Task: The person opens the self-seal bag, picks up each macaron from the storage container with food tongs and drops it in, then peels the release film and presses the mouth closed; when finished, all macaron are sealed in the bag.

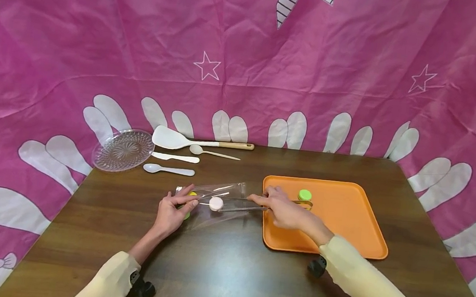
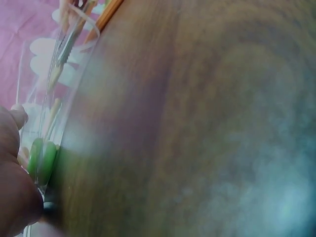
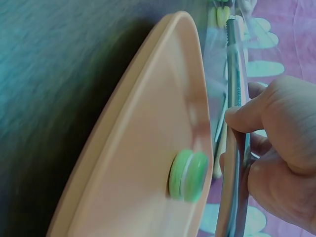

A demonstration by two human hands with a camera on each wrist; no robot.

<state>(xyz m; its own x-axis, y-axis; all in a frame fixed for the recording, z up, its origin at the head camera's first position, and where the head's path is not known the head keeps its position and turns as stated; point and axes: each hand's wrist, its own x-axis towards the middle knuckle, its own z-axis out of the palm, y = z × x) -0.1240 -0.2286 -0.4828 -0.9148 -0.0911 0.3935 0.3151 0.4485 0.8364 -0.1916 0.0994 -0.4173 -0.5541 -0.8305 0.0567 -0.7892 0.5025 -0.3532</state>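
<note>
My left hand (image 1: 170, 215) pinches a clear plastic bag (image 1: 208, 220) near its closed end. Inside the bag, a yellow macaron (image 1: 192, 193) and a green macaron (image 2: 48, 160) lie close by the left fingers, partly hidden by them. With my right hand (image 1: 288, 213) I grip metal tongs (image 3: 234, 148), which point left into the bag's mouth. A pale pink macaron (image 1: 216, 204) is between the tong tips, within the bag. Below the right hand is an orange tray (image 1: 334, 231), where another green macaron (image 1: 304, 194) sits near the far left corner.
At the back left are a clear patterned plate (image 1: 124, 151), a white spatula (image 1: 171, 137) with a wooden handle, a small cream spoon (image 1: 196, 149), a white knife (image 1: 176, 158) and a white spoon (image 1: 155, 168). A pink curtain (image 1: 248, 48) hangs behind the wooden table (image 1: 216, 277).
</note>
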